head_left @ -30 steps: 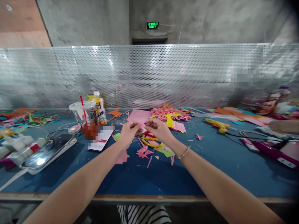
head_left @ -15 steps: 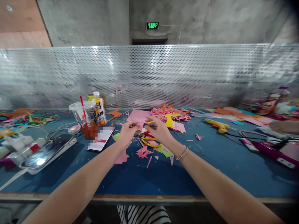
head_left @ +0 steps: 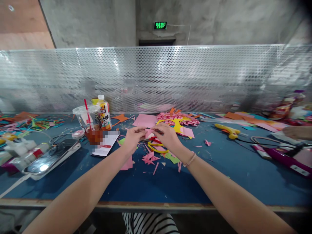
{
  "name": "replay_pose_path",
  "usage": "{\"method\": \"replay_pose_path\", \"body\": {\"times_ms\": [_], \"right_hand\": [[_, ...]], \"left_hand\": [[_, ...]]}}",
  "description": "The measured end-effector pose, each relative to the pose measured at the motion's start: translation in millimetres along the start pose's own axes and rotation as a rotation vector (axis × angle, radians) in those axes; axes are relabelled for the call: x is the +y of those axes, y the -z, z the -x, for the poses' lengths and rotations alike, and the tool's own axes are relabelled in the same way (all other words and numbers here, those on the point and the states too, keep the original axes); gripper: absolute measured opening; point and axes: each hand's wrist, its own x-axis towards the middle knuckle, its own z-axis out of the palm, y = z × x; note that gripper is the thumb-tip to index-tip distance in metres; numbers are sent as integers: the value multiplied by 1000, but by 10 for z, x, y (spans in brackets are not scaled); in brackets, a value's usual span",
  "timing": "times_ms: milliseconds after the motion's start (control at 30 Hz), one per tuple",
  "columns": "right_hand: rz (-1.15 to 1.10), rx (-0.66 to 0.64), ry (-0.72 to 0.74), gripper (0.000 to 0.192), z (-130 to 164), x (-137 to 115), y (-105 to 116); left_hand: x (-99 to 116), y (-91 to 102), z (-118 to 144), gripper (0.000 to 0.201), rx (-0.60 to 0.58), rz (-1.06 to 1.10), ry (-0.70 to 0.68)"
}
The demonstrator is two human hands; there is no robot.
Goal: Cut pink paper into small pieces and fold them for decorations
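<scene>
Over the middle of the table, my left hand (head_left: 133, 139) and my right hand (head_left: 167, 138) meet with fingertips pinched on a small piece of pink paper (head_left: 148, 132). Each hand holds one side of it; the fingers partly hide its shape. Just below lie curved yellow and red handles (head_left: 158, 150), which look like scissors, partly covered by my right hand. Folded pink paper scraps (head_left: 149, 158) and green paper pieces (head_left: 174, 159) surround them. Behind my hands is a flat pink sheet (head_left: 144, 120), with yellow cut-out paper (head_left: 179, 125) to its right.
To the left stand a plastic drink cup (head_left: 89, 123) and a bottle (head_left: 104, 113), near a phone (head_left: 52, 157) with cables. A yellow glue gun (head_left: 227, 131) and a purple device (head_left: 287, 161) lie right. A perforated metal screen (head_left: 156, 78) closes the back. Another person's hand (head_left: 296, 132) shows far right.
My two hands have drawn closer together, and my right fingers have closed onto the small pink paper, which now sits level between both sets of fingertips.
</scene>
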Motion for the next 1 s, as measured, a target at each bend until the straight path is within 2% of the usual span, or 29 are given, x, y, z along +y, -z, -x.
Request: {"method": "replay_pose_path", "body": {"times_ms": [233, 500, 700, 1000], "right_hand": [[38, -10, 7, 16, 6, -32, 18], [-16, -40, 16, 17, 24, -59, 6], [2, -90, 112, 20, 33, -62, 15], [82, -203, 279, 24, 39, 26, 43]], "left_hand": [[-4, -6, 26, 26, -24, 4, 9], [36, -15, 55, 19, -22, -25, 26], [31, 10, 47, 12, -17, 24, 93], [13, 39, -16, 11, -47, 128, 151]]}}
